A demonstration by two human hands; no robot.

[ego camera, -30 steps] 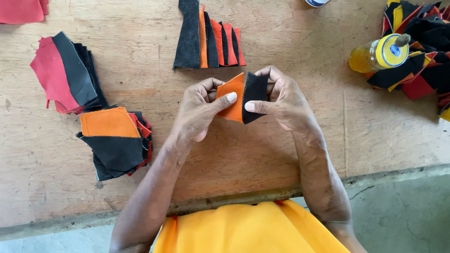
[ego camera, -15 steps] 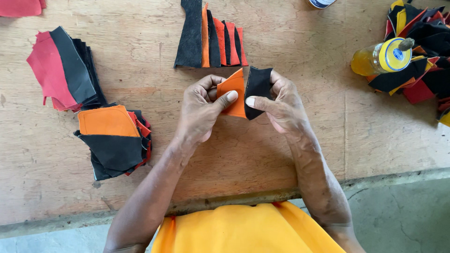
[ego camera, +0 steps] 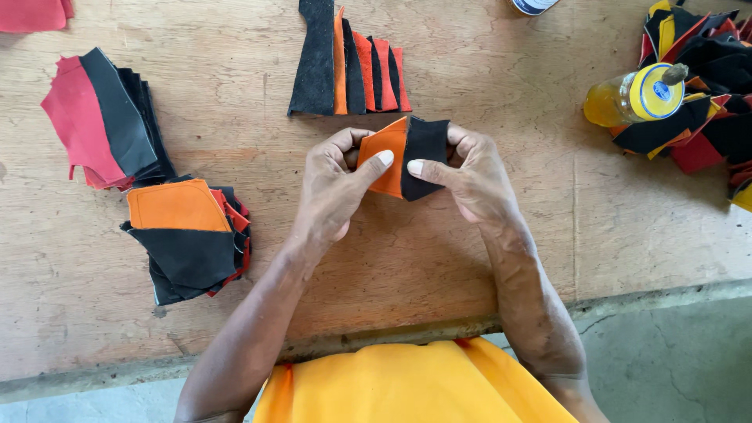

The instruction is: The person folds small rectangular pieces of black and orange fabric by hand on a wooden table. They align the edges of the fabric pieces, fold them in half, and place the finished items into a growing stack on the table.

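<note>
- Far left, top corner of the counter (ego camera: 486, 258): edge of a red piece (ego camera: 27, 12), mostly out of view.
- Left side: a loose stack of red and black cut pieces (ego camera: 106, 121), fanned, lying flat.
- Just below it, near the left forearm: a second stack (ego camera: 188, 239), topped by a joined orange-and-black panel, more black and red pieces under it.
- Top centre: a row of narrow strips (ego camera: 345, 66), black, orange and red, overlapping side by side, just beyond the hands.
- Left hand (ego camera: 333, 196): clamped on the orange piece (ego camera: 385, 157), thumb on its face, fingers curled behind.
- Right hand (ego camera: 470, 176): clamped on the black piece (ego camera: 423, 153), thumb on the front near the thumb of the other hand. Hands close together, thumbs almost meeting.
- The two pieces are held off the counter, above its middle; the black edge overlaps the orange edge along one seam.
- Step in hand, as judged: lining up and pressing the two edges into one panel, like the one topping the lower-left stack.
- Next move calls for, as judged: even thumb pressure along the full overlap while keeping the edges from sliding askew.
- Right side: a yellow bottle (ego camera: 630, 98) lying on its side, cap toward the camera, resting against a heap of black, red and yellow scraps (ego camera: 705, 86).
- Whether the seam is already stuck, I cannot tell.
</note>
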